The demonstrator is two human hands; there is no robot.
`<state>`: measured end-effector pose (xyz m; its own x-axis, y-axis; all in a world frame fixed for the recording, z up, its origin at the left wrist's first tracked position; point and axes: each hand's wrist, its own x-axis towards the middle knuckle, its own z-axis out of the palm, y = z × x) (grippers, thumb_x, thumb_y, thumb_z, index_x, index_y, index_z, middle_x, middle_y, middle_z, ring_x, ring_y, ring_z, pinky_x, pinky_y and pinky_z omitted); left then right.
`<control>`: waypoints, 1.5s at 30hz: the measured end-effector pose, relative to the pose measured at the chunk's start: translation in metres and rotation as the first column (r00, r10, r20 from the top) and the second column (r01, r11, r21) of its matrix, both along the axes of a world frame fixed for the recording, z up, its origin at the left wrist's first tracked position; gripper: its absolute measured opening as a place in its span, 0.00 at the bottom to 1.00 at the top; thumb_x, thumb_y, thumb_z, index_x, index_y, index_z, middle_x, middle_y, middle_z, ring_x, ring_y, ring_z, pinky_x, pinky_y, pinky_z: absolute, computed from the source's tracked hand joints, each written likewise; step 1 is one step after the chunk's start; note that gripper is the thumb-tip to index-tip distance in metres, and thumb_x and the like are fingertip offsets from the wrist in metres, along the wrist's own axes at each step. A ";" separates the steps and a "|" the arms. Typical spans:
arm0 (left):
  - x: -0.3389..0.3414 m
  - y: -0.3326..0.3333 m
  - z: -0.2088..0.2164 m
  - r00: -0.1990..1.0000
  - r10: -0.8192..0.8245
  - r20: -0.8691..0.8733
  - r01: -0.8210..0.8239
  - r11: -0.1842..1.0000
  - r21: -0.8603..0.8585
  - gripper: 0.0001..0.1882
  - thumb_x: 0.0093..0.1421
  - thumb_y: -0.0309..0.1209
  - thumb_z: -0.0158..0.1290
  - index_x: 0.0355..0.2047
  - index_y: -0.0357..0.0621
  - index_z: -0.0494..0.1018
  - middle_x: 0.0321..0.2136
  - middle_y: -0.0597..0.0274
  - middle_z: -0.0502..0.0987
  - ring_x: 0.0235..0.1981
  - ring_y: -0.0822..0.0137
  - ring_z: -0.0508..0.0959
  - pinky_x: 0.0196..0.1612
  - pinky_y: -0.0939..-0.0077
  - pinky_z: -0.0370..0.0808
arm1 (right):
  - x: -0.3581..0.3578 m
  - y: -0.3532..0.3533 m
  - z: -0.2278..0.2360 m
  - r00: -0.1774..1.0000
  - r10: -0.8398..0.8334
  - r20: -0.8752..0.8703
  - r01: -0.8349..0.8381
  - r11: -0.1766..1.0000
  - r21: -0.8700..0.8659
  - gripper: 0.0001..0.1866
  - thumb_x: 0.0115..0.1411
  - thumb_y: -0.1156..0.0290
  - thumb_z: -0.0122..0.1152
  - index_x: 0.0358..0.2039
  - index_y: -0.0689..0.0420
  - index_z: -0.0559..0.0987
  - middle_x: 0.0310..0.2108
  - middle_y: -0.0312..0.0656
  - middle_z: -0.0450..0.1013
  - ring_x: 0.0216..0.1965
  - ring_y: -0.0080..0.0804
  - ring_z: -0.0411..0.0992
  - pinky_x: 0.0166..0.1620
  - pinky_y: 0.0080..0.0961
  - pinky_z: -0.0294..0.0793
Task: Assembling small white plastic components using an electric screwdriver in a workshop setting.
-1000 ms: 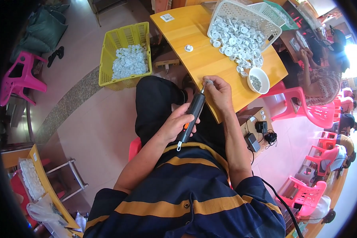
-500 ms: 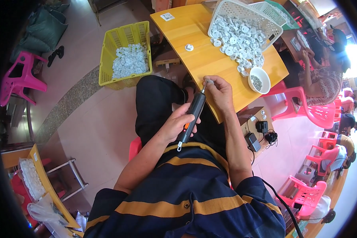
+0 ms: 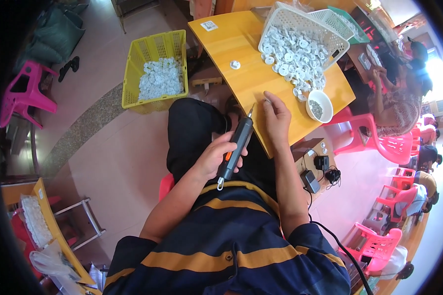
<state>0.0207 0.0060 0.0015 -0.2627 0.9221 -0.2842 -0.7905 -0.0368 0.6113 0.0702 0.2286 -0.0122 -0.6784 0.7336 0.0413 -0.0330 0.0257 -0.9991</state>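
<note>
My left hand (image 3: pixel 218 153) grips a black electric screwdriver (image 3: pixel 235 145) with an orange button, its bit pointing up toward the near edge of the yellow wooden table (image 3: pixel 246 73). My right hand (image 3: pixel 276 117) rests on that table edge just right of the bit, fingers closed around a small white part that is mostly hidden. A tipped white basket (image 3: pixel 300 22) spills several round white plastic parts (image 3: pixel 293 56) onto the table. A white bowl of small screws (image 3: pixel 319 105) stands right of my right hand. One single white part (image 3: pixel 235 64) lies alone on the table.
A yellow crate (image 3: pixel 152 49) holding white parts sits on the floor to the left. Pink plastic chairs (image 3: pixel 384 140) and other seated people are at the right. A power adapter and cable (image 3: pixel 311 179) lie on a low stand below the table. A pink stool (image 3: pixel 22 96) stands far left.
The screwdriver bit has come away from the part in my right hand and now points free beside it. My right hand has shifted slightly right along the table edge.
</note>
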 end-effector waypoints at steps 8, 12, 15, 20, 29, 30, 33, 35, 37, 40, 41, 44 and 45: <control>-0.013 -0.005 0.001 0.973 0.227 -0.029 -0.228 0.973 -0.042 0.20 0.67 0.32 0.45 0.57 0.41 0.66 0.36 0.57 0.78 0.28 0.68 0.80 0.29 0.72 0.80 | -0.023 -0.019 0.010 0.854 -0.060 0.516 -0.468 0.343 0.815 0.35 0.63 0.58 0.60 0.68 0.54 0.63 0.70 0.53 0.55 0.71 0.51 0.52 0.68 0.56 0.53; -0.017 -0.005 0.001 0.959 0.282 -0.013 -0.283 0.958 -0.047 0.18 0.66 0.31 0.44 0.55 0.41 0.66 0.36 0.56 0.77 0.28 0.67 0.79 0.29 0.71 0.80 | -0.056 -0.020 0.002 0.831 -0.069 0.552 -0.525 0.234 0.818 0.36 0.64 0.50 0.57 0.69 0.51 0.62 0.72 0.53 0.49 0.72 0.55 0.49 0.68 0.61 0.50; -0.020 -0.006 -0.002 0.962 0.271 -0.033 -0.272 0.961 -0.040 0.21 0.65 0.32 0.43 0.58 0.41 0.62 0.37 0.54 0.78 0.29 0.64 0.80 0.31 0.68 0.81 | -0.085 -0.014 -0.002 0.846 -0.070 0.529 -0.503 0.229 0.833 0.36 0.65 0.45 0.53 0.68 0.51 0.63 0.72 0.55 0.49 0.71 0.57 0.49 0.68 0.60 0.50; -0.016 -0.005 0.003 0.965 0.260 -0.033 -0.261 0.964 -0.048 0.23 0.65 0.32 0.43 0.59 0.40 0.62 0.37 0.53 0.77 0.29 0.64 0.80 0.31 0.68 0.80 | -0.137 0.023 -0.004 0.841 -0.040 0.540 -0.505 0.298 0.810 0.38 0.66 0.38 0.46 0.69 0.49 0.64 0.73 0.55 0.48 0.72 0.57 0.48 0.69 0.62 0.47; -0.012 -0.006 0.000 0.965 0.250 -0.072 -0.255 0.964 -0.068 0.21 0.65 0.32 0.43 0.58 0.41 0.63 0.38 0.55 0.78 0.29 0.65 0.80 0.31 0.69 0.81 | -0.110 0.067 0.022 0.961 0.059 0.271 -0.264 0.500 0.825 0.26 0.61 0.70 0.63 0.60 0.53 0.73 0.66 0.56 0.62 0.62 0.58 0.66 0.63 0.41 0.67; -0.012 -0.004 -0.001 0.967 0.244 -0.068 -0.249 0.966 -0.066 0.21 0.65 0.32 0.43 0.58 0.41 0.63 0.38 0.55 0.78 0.29 0.65 0.80 0.31 0.69 0.81 | -0.093 0.075 0.032 0.971 0.049 0.234 -0.228 0.491 0.841 0.24 0.60 0.72 0.63 0.58 0.54 0.75 0.62 0.54 0.67 0.58 0.55 0.69 0.60 0.40 0.70; -0.010 -0.003 -0.004 0.974 0.219 -0.055 -0.222 0.973 -0.060 0.19 0.65 0.32 0.44 0.55 0.41 0.65 0.38 0.56 0.78 0.29 0.66 0.80 0.31 0.69 0.81 | -0.042 0.093 0.062 0.971 -0.028 0.238 -0.178 0.583 0.793 0.16 0.59 0.74 0.64 0.49 0.58 0.80 0.46 0.47 0.79 0.46 0.44 0.78 0.50 0.35 0.77; -0.009 -0.002 -0.004 0.973 0.222 -0.060 -0.225 0.973 -0.059 0.17 0.65 0.32 0.44 0.54 0.42 0.66 0.37 0.56 0.78 0.29 0.66 0.80 0.31 0.70 0.81 | -0.012 0.111 0.063 0.974 -0.124 0.187 -0.059 0.665 0.745 0.10 0.58 0.72 0.66 0.41 0.59 0.83 0.34 0.46 0.81 0.34 0.35 0.81 0.39 0.30 0.79; -0.008 -0.004 -0.003 0.973 0.220 -0.070 -0.226 0.971 -0.077 0.18 0.65 0.32 0.44 0.54 0.41 0.66 0.37 0.56 0.78 0.29 0.66 0.80 0.31 0.70 0.81 | 0.016 0.122 0.080 0.938 -0.214 0.272 -0.060 0.674 0.736 0.08 0.58 0.72 0.64 0.38 0.58 0.84 0.30 0.46 0.81 0.32 0.36 0.81 0.38 0.31 0.79; -0.007 -0.001 -0.001 0.973 0.211 -0.090 -0.218 0.973 -0.078 0.19 0.65 0.32 0.43 0.55 0.41 0.65 0.37 0.55 0.78 0.29 0.65 0.80 0.31 0.70 0.81 | 0.048 0.153 0.085 0.839 -0.350 0.417 -0.113 0.638 0.762 0.09 0.57 0.69 0.66 0.37 0.58 0.84 0.29 0.47 0.81 0.32 0.37 0.81 0.38 0.31 0.78; -0.006 0.000 -0.001 0.973 0.213 -0.093 -0.220 0.973 -0.066 0.20 0.65 0.32 0.43 0.56 0.40 0.64 0.37 0.55 0.78 0.29 0.65 0.80 0.31 0.70 0.81 | 0.055 0.161 0.080 0.743 -0.405 0.533 -0.188 0.638 0.747 0.10 0.55 0.67 0.68 0.37 0.58 0.85 0.29 0.47 0.81 0.31 0.36 0.80 0.38 0.30 0.78; -0.005 0.001 -0.003 0.974 0.201 -0.102 -0.208 0.976 -0.068 0.22 0.65 0.32 0.43 0.58 0.40 0.62 0.37 0.54 0.77 0.28 0.64 0.80 0.30 0.69 0.81 | 0.058 0.166 0.069 0.639 -0.386 0.666 -0.350 0.624 0.698 0.11 0.52 0.63 0.69 0.34 0.55 0.86 0.30 0.47 0.81 0.32 0.42 0.81 0.39 0.34 0.78; -0.004 0.002 -0.003 0.975 0.193 -0.109 -0.201 0.977 -0.066 0.22 0.65 0.32 0.43 0.58 0.40 0.62 0.37 0.54 0.77 0.28 0.64 0.80 0.30 0.69 0.81 | 0.057 0.169 0.063 0.629 -0.358 0.690 -0.384 0.628 0.676 0.11 0.52 0.63 0.68 0.33 0.52 0.87 0.30 0.46 0.82 0.33 0.44 0.80 0.39 0.36 0.78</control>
<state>0.0167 0.0075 -0.0014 -0.4682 0.8260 -0.3139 -0.7062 -0.1362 0.6948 0.1272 0.3976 0.0507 -0.7364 0.6755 0.0385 0.6448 0.7178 -0.2626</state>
